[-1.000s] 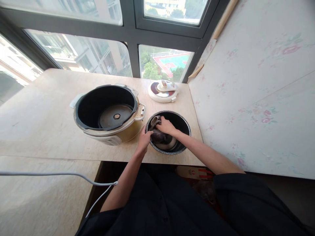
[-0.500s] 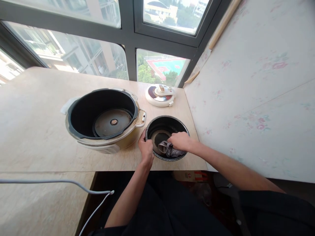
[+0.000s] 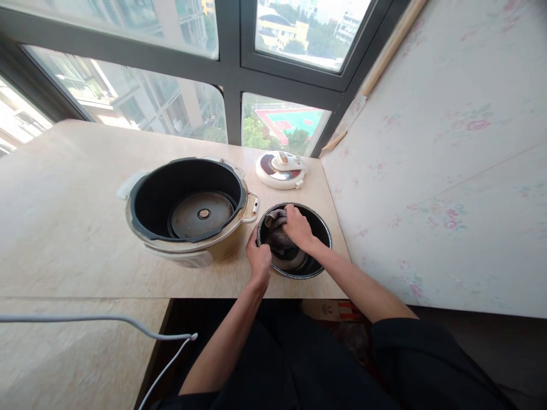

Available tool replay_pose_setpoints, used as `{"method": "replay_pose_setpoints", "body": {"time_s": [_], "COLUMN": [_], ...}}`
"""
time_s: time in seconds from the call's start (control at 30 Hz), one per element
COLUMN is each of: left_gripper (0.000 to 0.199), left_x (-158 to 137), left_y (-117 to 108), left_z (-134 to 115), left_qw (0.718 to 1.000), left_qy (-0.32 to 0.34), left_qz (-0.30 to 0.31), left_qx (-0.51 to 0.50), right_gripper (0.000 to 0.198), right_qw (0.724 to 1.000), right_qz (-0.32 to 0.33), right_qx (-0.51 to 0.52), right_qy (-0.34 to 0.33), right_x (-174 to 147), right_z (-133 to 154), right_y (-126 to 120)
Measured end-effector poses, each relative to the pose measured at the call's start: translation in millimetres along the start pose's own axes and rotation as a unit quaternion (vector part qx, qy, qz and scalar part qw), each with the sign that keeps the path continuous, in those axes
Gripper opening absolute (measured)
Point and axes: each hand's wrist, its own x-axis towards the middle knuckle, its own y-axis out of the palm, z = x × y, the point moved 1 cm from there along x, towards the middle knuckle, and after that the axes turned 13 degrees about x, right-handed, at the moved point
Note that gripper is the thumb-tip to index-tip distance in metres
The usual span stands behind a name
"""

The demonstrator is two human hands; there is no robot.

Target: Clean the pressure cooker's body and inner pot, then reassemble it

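Note:
A black inner pot (image 3: 318, 259) stands on the table near its front edge. My left hand (image 3: 258, 259) is closed on the pot's left rim, thumb over the edge. Inside the pot, my right hand (image 3: 299, 228) grips a dark grey-brown cloth (image 3: 278, 230), which lies against the pot's upper left inner wall. Some of the right fingers are hidden by the cloth. Left of the pot is the pressure cooker body (image 3: 192, 249), its lid off and its dark inside showing a round heating plate (image 3: 204, 214).
The cooker's white lid (image 3: 280, 177) lies behind the pot by the window (image 3: 233, 80). A papered wall (image 3: 436, 171) borders the table on the right. A grey cable (image 3: 106, 318) crosses the lower left, and a paper bag (image 3: 327, 311) is under the table.
My right hand has carried the cloth from the pot's lower right to its upper left inside. My left hand keeps hold of the rim. The whole view has shifted slightly.

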Motion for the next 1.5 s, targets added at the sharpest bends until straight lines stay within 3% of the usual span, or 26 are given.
{"method": "replay_pose_setpoints", "body": {"time_s": [0.1, 0.23, 0.33, 0.47, 0.57, 0.67, 0.83, 0.97, 1.13, 1.3, 1.5], "left_gripper": [0.076, 0.072, 0.075, 0.076, 0.074, 0.075, 0.074, 0.073, 0.067, 0.067, 0.069], "left_x": [1, -1, -2, -2, -2, -2, -4, -3, -1, -2, -1], "left_y": [1, 1, 2, 4, 4, 3, 1, -1, 0, 1, 1], "left_z": [0, 0, 0, 0, 1, 1, -2, 0, 5, 5, 5], "left_qw": [1.0, 0.999, 0.998, 0.997, 0.996, 0.996, 0.999, 0.999, 0.998, 0.996, 0.997], "left_qy": [-0.002, -0.007, -0.008, -0.029, -0.033, -0.034, 0.005, 0.027, 0.034, 0.016, 0.024], "left_qz": [-0.013, -0.045, -0.058, -0.068, -0.07, -0.067, -0.029, -0.019, -0.046, -0.079, -0.067], "left_qx": [0.008, -0.002, -0.015, -0.028, -0.039, -0.04, -0.034, -0.015, 0.011, 0.026, 0.015], "right_gripper": [0.036, 0.035, 0.033, 0.039, 0.032, 0.027, 0.035, 0.031, 0.037, 0.05, 0.052], "right_qw": [0.994, 0.974, 0.946, 0.91, 0.908, 0.925, 0.931, 0.942, 0.95, 0.943, 0.902], "right_qz": [0.033, 0.142, 0.246, 0.331, 0.29, 0.214, 0.121, 0.067, 0.098, 0.152, 0.294], "right_qx": [0.102, 0.133, 0.092, -0.067, -0.188, -0.229, -0.228, -0.155, -0.003, 0.128, 0.132], "right_qy": [-0.025, -0.113, -0.193, -0.24, -0.235, -0.216, -0.258, -0.29, -0.297, -0.268, -0.288], "right_x": [-5, -20, -33, -45, -45, -37, -18, 1, 18, 12, -1], "right_z": [18, 23, 11, -12, -27, -38, -46, -34, 0, 15, 3], "right_y": [17, 26, 17, -6, -21, -26, -16, 0, 22, 37, 11]}}
